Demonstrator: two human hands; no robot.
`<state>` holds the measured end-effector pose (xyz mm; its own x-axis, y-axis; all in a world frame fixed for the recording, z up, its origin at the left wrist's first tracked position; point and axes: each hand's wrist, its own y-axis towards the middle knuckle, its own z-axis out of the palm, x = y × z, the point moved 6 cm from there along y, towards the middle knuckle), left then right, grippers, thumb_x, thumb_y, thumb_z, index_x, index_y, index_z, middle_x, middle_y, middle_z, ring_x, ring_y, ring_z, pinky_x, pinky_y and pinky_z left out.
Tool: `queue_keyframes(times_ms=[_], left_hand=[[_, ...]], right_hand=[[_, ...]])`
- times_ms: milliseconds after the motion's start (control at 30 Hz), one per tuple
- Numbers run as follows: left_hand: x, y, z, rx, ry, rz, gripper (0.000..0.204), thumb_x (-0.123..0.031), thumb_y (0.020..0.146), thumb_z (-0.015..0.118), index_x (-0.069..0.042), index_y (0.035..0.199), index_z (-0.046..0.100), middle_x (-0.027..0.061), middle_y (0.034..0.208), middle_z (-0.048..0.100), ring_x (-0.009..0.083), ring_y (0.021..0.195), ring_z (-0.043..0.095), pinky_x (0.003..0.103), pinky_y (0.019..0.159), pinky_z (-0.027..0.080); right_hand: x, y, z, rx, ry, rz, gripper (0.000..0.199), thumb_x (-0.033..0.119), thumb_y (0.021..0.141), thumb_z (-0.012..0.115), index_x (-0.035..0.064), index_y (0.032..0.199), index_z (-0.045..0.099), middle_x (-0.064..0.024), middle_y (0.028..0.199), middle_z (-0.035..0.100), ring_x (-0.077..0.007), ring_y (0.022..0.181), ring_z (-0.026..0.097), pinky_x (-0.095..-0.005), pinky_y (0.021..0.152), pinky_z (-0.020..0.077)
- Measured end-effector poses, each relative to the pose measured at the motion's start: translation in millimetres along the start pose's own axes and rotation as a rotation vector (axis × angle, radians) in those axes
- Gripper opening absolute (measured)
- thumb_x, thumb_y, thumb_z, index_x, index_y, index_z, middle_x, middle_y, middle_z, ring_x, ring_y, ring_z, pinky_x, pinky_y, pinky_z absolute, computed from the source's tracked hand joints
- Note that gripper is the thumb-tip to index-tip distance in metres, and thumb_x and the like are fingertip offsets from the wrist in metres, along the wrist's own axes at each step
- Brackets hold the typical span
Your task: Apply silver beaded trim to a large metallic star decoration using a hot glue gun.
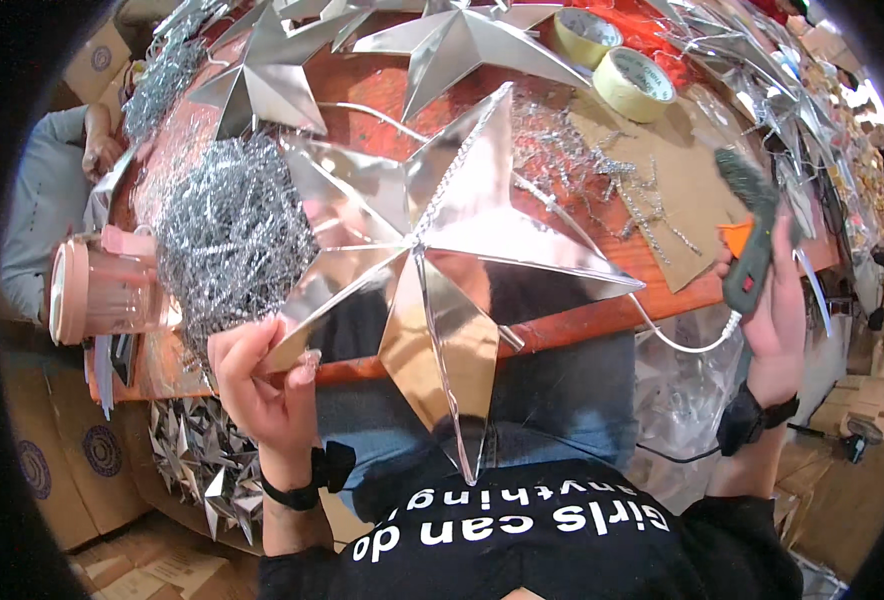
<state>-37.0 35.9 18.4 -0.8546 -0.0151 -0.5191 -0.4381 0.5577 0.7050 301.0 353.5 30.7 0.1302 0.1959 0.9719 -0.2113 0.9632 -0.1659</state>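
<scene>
A large shiny silver five-pointed star (452, 215) is held up over the near edge of the table. My left hand (267, 375) pinches its lower left point between thumb and fingers. A line of silver tinsel runs along the ridge of its top point. Off to the right, my right hand (777, 300) is wrapped around a dark green glue gun (752, 230) with an orange trigger. Its white cord loops back toward the star. The glue gun's nozzle end points up and away, apart from the star.
A heap of silver tinsel (232, 235) lies left of the star, beside a pink-lidded clear jug (112, 285). Two tape rolls (634, 85) and a cardboard sheet (652, 200) sit at the far right. More silver stars (457, 45) lie behind. Another person's arm (97, 140) rests at the left.
</scene>
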Motion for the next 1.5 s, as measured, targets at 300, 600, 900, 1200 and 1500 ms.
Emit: queue_keyframes(times_ms=[300, 600, 900, 1200, 1500], left_hand=[[-14, 12, -7, 0.137, 0.082, 0.109, 0.049, -0.043, 0.08, 0.073, -0.006, 0.108, 0.058, 0.0072, 0.082, 0.06, 0.0235, 0.07, 0.054, 0.034, 0.063, 0.042], [-37, 40, -20, 0.214, 0.116, 0.234, 0.06, -0.057, 0.095, 0.047, 0.0, 0.093, 0.066, 0.0091, 0.075, 0.061, 0.0243, 0.065, 0.057, 0.035, 0.059, 0.045], [-109, 148, 3, 0.468, 0.036, 0.235, 0.034, -0.02, 0.092, 0.058, -0.002, 0.121, 0.064, 0.0137, 0.116, 0.064, 0.0221, 0.1, 0.058, 0.035, 0.092, 0.042], [-138, 192, 126, 0.867, -0.806, -0.174, 0.036, -0.022, 0.095, 0.061, 0.0, 0.124, 0.058, 0.0055, 0.088, 0.066, 0.0073, 0.077, 0.059, 0.024, 0.067, 0.049], [-113, 202, 81, 0.756, -0.44, -0.127, 0.017, -0.018, 0.09, 0.068, -0.002, 0.095, 0.07, -0.0048, 0.072, 0.061, 0.0006, 0.063, 0.051, 0.018, 0.056, 0.04]], right_hand=[[38, 14, -38, -0.37, -1.305, -0.139, 0.037, 0.038, 0.088, 0.069, 0.0023, 0.093, 0.065, -0.007, 0.059, 0.059, -0.0208, 0.063, 0.063, -0.0272, 0.06, 0.0485], [6, -7, 101, 0.605, -1.352, -0.909, 0.012, 0.009, 0.078, 0.07, 0.0052, 0.087, 0.063, -0.0082, 0.1, 0.059, -0.0294, 0.092, 0.057, -0.0363, 0.081, 0.0467], [97, -6, 126, 0.659, -0.518, -0.585, 0.009, 0.011, 0.088, 0.062, 0.003, 0.091, 0.059, -0.0021, 0.093, 0.06, -0.0087, 0.087, 0.056, -0.0248, 0.08, 0.0445], [132, -30, 170, 0.836, -0.417, -0.575, 0.01, 0.015, 0.091, 0.06, 0.0058, 0.095, 0.059, 0.0052, 0.083, 0.056, -0.0004, 0.065, 0.042, -0.0174, 0.056, 0.0309], [133, -17, 134, 0.663, -0.463, -0.461, 0.02, 0.021, 0.093, 0.066, 0.0016, 0.091, 0.067, 0.0055, 0.076, 0.058, -0.0013, 0.066, 0.05, -0.0175, 0.059, 0.0389]])
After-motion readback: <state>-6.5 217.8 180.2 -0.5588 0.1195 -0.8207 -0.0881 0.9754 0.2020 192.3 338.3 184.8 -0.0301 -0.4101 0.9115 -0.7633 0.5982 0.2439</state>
